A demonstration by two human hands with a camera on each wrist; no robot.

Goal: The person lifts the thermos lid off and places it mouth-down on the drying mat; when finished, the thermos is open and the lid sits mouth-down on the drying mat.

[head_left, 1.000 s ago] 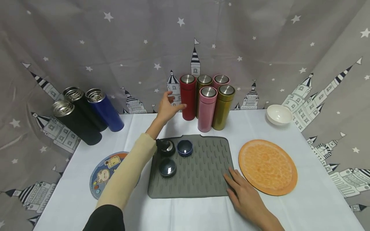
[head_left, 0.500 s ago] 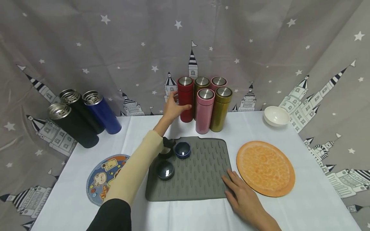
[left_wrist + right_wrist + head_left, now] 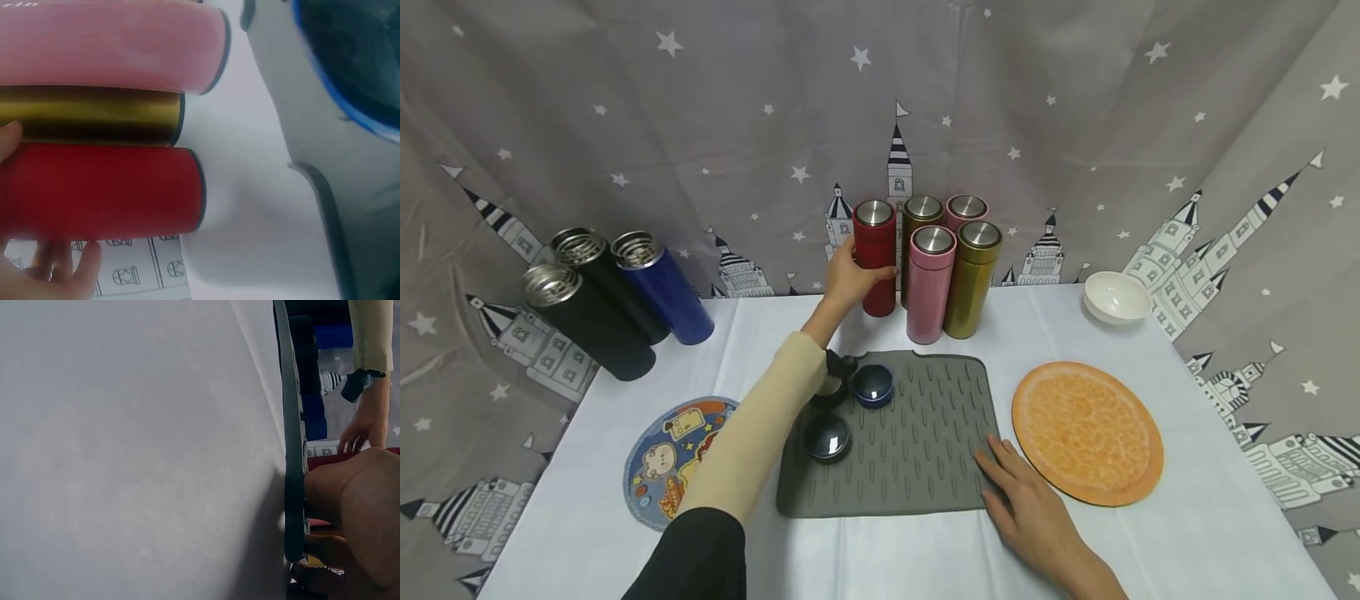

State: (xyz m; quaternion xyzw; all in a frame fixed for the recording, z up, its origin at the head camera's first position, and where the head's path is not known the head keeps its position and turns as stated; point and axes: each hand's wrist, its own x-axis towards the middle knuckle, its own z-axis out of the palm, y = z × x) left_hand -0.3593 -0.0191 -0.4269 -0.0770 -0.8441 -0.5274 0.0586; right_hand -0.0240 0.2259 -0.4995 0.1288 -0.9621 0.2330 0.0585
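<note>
A white-clothed table point(image 3: 940, 554) stands against a grey curtain point(image 3: 715, 83) printed with stars and castles. At its far edge, left of the pink cylindrical bottle point(image 3: 928, 292) and near gold cylindrical bottle point(image 3: 970, 292), the red cylindrical bottle with a silver top point(image 3: 877, 242) stands upright; the left hand point(image 3: 848, 282) grips it, thumb on the near side. The right hand point(image 3: 1033, 521) lies with fingers extended, touching the near right edge of the grey ridged mat point(image 3: 925, 442). White cloth shows between the red bottle and the mat's far edge, and a wider stretch runs leftward to the blue cylindrical bottle point(image 3: 666, 292). On the right, only a narrow strip separates the mat from the orange round board point(image 3: 1087, 433); more cloth lies beyond that, up to the white round bowl point(image 3: 1117, 298).
</note>
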